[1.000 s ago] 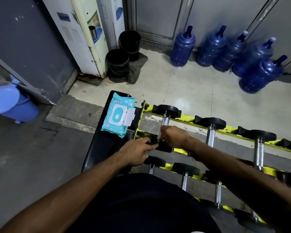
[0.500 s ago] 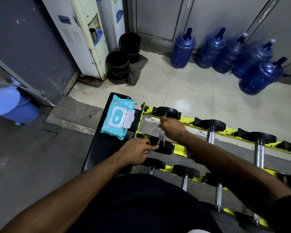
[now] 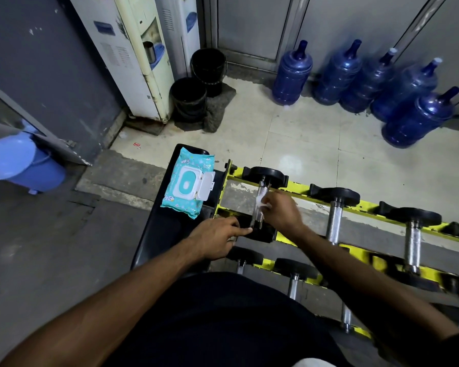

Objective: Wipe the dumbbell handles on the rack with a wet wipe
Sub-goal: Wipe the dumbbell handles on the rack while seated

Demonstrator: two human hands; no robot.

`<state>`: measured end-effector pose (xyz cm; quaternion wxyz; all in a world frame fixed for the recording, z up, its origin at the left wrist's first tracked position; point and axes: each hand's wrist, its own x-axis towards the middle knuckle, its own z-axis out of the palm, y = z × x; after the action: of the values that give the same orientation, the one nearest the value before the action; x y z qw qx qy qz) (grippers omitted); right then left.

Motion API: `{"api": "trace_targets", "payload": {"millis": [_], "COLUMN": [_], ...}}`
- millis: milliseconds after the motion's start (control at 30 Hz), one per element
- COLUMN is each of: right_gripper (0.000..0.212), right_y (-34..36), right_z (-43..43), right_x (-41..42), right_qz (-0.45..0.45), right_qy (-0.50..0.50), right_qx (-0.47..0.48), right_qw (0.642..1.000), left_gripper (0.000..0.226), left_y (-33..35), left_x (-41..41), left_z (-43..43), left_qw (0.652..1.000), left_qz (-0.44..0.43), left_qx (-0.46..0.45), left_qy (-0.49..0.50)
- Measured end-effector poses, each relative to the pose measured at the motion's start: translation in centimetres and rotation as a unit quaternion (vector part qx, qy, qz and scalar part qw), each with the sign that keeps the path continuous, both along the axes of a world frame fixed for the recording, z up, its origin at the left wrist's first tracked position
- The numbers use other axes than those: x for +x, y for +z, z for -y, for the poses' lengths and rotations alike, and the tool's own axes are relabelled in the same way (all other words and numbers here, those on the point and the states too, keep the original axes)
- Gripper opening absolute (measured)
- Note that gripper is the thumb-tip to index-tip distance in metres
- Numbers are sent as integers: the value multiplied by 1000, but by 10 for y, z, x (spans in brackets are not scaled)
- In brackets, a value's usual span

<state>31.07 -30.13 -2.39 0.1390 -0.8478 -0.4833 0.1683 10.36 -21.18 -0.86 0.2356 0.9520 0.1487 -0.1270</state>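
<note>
A yellow rack (image 3: 297, 190) holds several black dumbbells with chrome handles in two tiers. My right hand (image 3: 281, 213) pinches a white wet wipe (image 3: 261, 200) around the chrome handle (image 3: 259, 207) of the leftmost upper dumbbell, about halfway along it. My left hand (image 3: 217, 241) rests on that dumbbell's near black head (image 3: 260, 231), fingers stretched out against it. A teal wet wipe pack (image 3: 188, 188) with its white lid flipped open lies on a black bench pad (image 3: 157, 234) left of the rack.
More dumbbells (image 3: 334, 213) sit to the right on the upper tier and below on the lower tier (image 3: 294, 274). Blue water jugs (image 3: 355, 78), two black buckets (image 3: 194, 94), a water dispenser (image 3: 141, 56) and a blue bin (image 3: 19, 162) stand on the floor beyond.
My right hand slid with the wipe along the handle, up towards the far head and back to the middle. My left hand stayed on the near head.
</note>
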Motion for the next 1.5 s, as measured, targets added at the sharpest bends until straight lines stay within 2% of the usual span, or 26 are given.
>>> {"api": "trace_targets", "payload": {"millis": [100, 167, 233, 300, 333, 367, 433, 500, 567, 700, 733, 800, 867, 900, 967, 1033, 1067, 1133, 1233, 1300, 1367, 1500], "right_gripper": [17, 12, 19, 24, 25, 27, 30, 25, 21, 15, 10, 18, 14, 11, 15, 18, 17, 20, 23, 36, 46, 40], "right_y": [-11, -18, -20, -17, -17, -17, -12, -14, -7, 0, -2, -17, -29, -25, -18, -15, -15, -8, -7, -15, -15, -2], "right_z": [23, 24, 17, 5, 1, -1, 4, 14, 18, -5, -12, -20, -20, -19, -21, -30, -35, -35, -16, -9, -13, -28], "right_x": [-10, -6, -2, -6, -9, -12, -15, -10, -2, 8, 8, 9, 9, 7, 7, 12, 13, 7, -9, -11, -7, -3], "right_qz": [-109, -215, -352, -434, -454, -459, -453, -456, -469, -499, -486, -430, -403, -405, -450, -458, -431, -331, -175, -37, 97, 250], "right_qy": [-53, -144, -278, -371, -397, -408, -393, -366, -361, -440, -446, -445, -441, -444, -450, -461, -461, -428, -216, -49, 65, 214], "right_qx": [-59, -60, -6, 56, 86, 101, 85, 23, 20, 191, 212, 185, 136, 110, 91, 129, 150, 160, 161, 120, 38, -59], "right_qw": [991, 964, 894, 819, 793, 783, 796, 811, 805, 722, 721, 763, 790, 792, 766, 749, 761, 826, 947, 991, 992, 942], "left_gripper": [53, 53, 53, 52, 51, 51, 50, 48, 47, 43, 43, 42, 41, 41, 40, 41, 42, 43, 42, 42, 42, 44], "left_y": [-1, -1, -1, -1, -1, -1, 0, 1, 1, 4, 4, 5, 6, 7, 8, 8, 9, 10, 12, 13, 13, 14], "left_x": [-1, 0, 2, 3, 3, 4, 4, 5, 6, 11, 12, 13, 15, 15, 15, 15, 14, 14, 14, 15, 15, 14], "left_z": [-1, -2, -2, -3, -3, -4, -5, -6, -6, -5, -5, -5, -6, -6, -5, -5, -5, -5, -5, -4, -4, -5], "left_qw": [1000, 1000, 1000, 1000, 1000, 1000, 1000, 1000, 1000, 1000, 1000, 1000, 1000, 1000, 1000, 1000, 1000, 999, 999, 999, 999, 999], "left_qz": [3, 2, -2, -1, 0, 0, -1, 1, 3, 2, 2, 1, -1, 0, 0, -4, -9, -15, -16, -13, -13, -13], "left_qx": [-4, -8, -8, -5, -4, -3, -4, -6, -13, -18, -17, -16, -17, -17, -21, -23, -22, -21, -22, -22, -23, -22], "left_qy": [2, 4, 6, 7, 8, 8, 9, 11, 16, 21, 20, 17, 17, 17, 17, 17, 17, 18, 18, 21, 23, 22]}}
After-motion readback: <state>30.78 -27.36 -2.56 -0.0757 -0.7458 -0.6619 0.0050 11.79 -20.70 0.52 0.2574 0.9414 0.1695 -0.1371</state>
